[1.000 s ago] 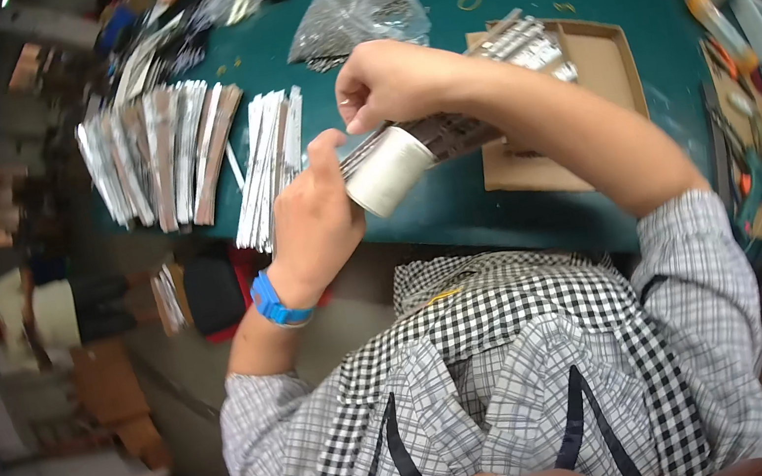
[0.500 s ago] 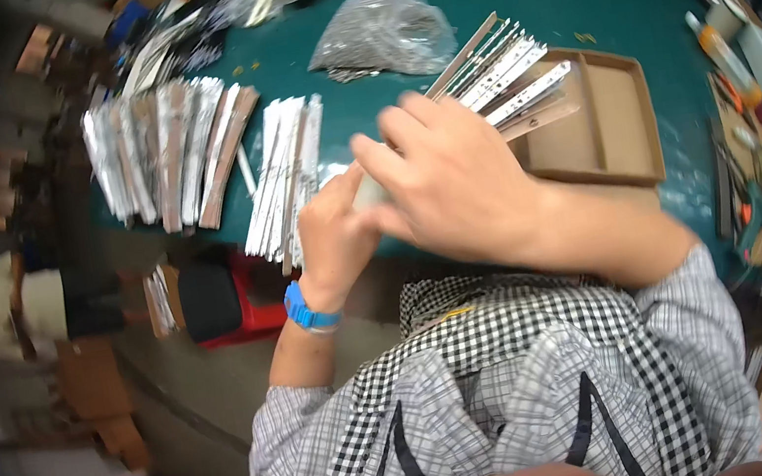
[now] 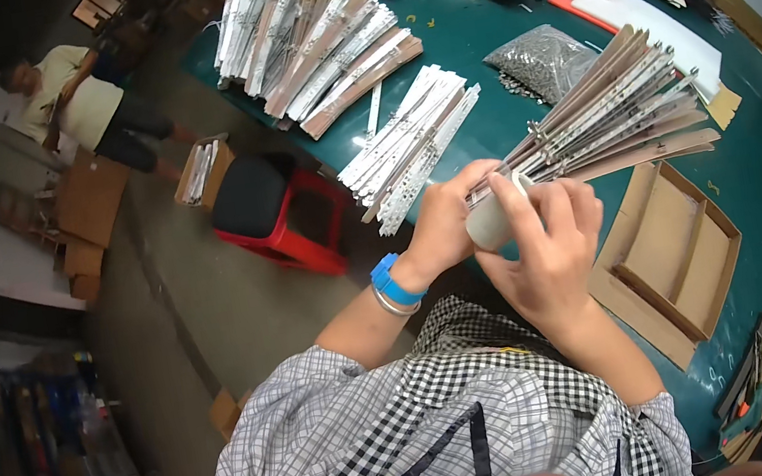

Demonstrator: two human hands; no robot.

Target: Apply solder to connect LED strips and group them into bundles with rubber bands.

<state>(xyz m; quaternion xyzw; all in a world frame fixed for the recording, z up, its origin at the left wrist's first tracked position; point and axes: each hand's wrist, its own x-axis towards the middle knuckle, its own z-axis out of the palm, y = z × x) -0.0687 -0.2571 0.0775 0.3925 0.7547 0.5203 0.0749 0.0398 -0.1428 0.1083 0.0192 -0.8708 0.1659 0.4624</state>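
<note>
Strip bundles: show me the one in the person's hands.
The fanned bundle spreading up and right from the left hand and right hand. The mostly white pile and larger brown-and-silver group lie on the green table, touched by neither hand.

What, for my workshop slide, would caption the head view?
Left hand and right hand hold a white spool and a fanned bundle of strips at a green table.

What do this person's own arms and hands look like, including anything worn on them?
The left hand and right hand are ungloved. A bright blue wristband and a slim silvery bangle are on the left; neither shows on the right. The pale sleeves have a fine dark check.
</note>
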